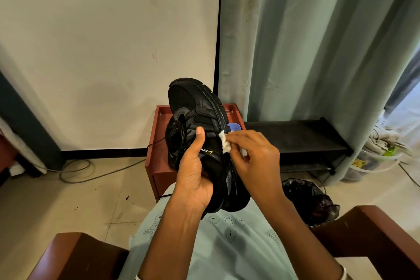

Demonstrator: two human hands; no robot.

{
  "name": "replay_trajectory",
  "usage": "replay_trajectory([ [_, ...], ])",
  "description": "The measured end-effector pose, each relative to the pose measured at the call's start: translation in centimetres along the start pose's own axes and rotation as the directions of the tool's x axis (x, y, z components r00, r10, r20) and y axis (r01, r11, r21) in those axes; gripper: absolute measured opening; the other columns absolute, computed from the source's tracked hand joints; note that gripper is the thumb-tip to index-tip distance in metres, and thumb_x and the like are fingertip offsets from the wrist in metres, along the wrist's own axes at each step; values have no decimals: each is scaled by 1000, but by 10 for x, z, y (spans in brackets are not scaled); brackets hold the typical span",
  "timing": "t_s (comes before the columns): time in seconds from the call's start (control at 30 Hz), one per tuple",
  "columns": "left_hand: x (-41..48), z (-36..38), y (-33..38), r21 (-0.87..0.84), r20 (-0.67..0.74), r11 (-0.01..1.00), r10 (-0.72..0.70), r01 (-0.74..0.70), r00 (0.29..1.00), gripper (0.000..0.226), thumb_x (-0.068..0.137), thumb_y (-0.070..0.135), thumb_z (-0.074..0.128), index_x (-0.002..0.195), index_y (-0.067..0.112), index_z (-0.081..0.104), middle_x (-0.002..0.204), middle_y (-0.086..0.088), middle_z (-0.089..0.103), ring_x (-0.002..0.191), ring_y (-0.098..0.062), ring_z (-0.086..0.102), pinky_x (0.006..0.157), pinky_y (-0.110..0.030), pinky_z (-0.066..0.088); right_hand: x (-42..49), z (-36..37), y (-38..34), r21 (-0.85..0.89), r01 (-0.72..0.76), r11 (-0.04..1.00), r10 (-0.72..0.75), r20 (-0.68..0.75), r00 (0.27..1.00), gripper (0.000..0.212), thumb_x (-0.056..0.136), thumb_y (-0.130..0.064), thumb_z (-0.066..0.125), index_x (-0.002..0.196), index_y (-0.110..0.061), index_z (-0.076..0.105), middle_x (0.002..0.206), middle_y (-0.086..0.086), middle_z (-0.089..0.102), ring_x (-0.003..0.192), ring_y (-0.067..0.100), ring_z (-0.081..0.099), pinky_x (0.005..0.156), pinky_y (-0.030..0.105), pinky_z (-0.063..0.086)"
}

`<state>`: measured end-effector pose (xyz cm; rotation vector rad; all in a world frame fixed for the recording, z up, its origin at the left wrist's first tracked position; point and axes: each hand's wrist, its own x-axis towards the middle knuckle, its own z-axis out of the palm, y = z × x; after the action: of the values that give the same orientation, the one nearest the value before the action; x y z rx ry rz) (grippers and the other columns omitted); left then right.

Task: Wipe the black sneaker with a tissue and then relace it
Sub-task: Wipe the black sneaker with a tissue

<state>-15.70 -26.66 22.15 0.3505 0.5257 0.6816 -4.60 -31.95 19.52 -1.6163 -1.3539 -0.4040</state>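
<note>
The black sneaker bears partly hidden white lettering "CLYM"

Black lace-up sneaker: matt woven mesh at toe, smoother leather-like overlays with faint sheen, ridged rubbery sole edge, thin cord laces.
White crumpled tissue: soft paper, ragged edges.
Red-brown boxy worktop: smooth, semi-gloss, wood-look finish.
Grey-green pleated curtain: matt cloth, stained in places.
Pale green patterned garment: thin matt cloth, eyelet embroidery.
Black crinkled bag: glossy plastic film.
Beige floor tiles: smooth, low shine, scuffed.
</note>
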Motion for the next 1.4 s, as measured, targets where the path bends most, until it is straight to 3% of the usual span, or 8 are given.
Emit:
replay_trajectory([
  [0.3, 8, -14, 11, 19, -103, 998, 62, -60, 993, 61, 83, 48, 69, 120, 0, 66, 105, -22, 71, 93, -35, 69, 94, -52, 53, -36, -24, 0, 1, -30, 1000, 29, 285, 958, 12, 79, -9, 73, 86, -17, 76, 88, -8, 68, 81, 8, 63, 73, 23, 52],
  [0.37, 8, -12, 10, 22, -92, 998, 55, -53, 994, 58, 84, 48, 68, 120, 1, 66, 102, -21, 72, 88, -34, 71, 85, -49, 57, -28, -26, 0, 3, -65, 998, 61, 315, 947, 10, 79, -12, 72, 84, -20, 76, 82, -8, 66, 73, 8, 63, 65, 29, 55],
  [0.53, 6, -8, 8, 41, -37, 998, 47, -46, 998, 57, 88, 47, 65, 124, 2, 64, 110, -20, 71, 87, -33, 72, 72, -41, 59, 1, -7, -7, 98, -185, 978, 171, 139, 975, 14, 80, -4, 76, 84, -18, 72, 77, -12, 66, 67, 7, 60, 58, 17, 50],
  [0.73, 0, -3, 2, 35, -13, 999, 17, -17, 1000, 46, 89, 44, 65, 116, 7, 69, 105, -19, 74, 92, -33, 73, 73, -44, 60, 26, 6, -10, 103, -136, 985, 138, -10, 990, 15, 84, -3, 71, 90, -17, 73, 87, -9, 66, 80, 10, 63, 70, 31, 54],
  [0.87, 0, -7, 7, 31, -8, 999, 19, -19, 1000, 51, 89, 46, 64, 118, 4, 68, 109, -21, 72, 93, -36, 72, 74, -45, 59, 14, -7, -12, 69, -166, 984, 154, 151, 976, 14, 83, -8, 75, 93, -17, 78, 88, -7, 70, 77, 8, 65, 70, 30, 57],
  [1.03, 0, -9, 8, 27, 9, 999, 18, -19, 1000, 46, 90, 45, 62, 101, 2, 75, 101, -22, 74, 84, -35, 74, 68, -44, 60, 9, -36, -19, -126, -259, 958, 288, 444, 849, 12, 83, -16, 76, 91, -23, 81, 81, -6, 73, 71, 8, 67, 75, 34, 59],
  [1.3, -7, 5, -1, -14, 49, 1000, -16, 17, 999, 46, 92, 43, 62, 116, 5, 70, 107, -21, 72, 87, -36, 73, 62, -47, 59, 38, -19, -21, 4, -289, 957, 287, 114, 951, 9, 83, -16, 76, 89, -22, 79, 84, -10, 72, 70, 5, 67, 72, 35, 59],
  [1.4, -7, 3, -2, 1, 42, 1000, -6, 6, 999, 47, 91, 43, 64, 119, 5, 68, 107, -21, 72, 87, -37, 73, 60, -47, 58, 35, -17, -18, 20, -286, 958, 282, 121, 952, 10, 84, -16, 76, 92, -21, 79, 87, -9, 72, 72, 5, 67, 73, 34, 60],
])
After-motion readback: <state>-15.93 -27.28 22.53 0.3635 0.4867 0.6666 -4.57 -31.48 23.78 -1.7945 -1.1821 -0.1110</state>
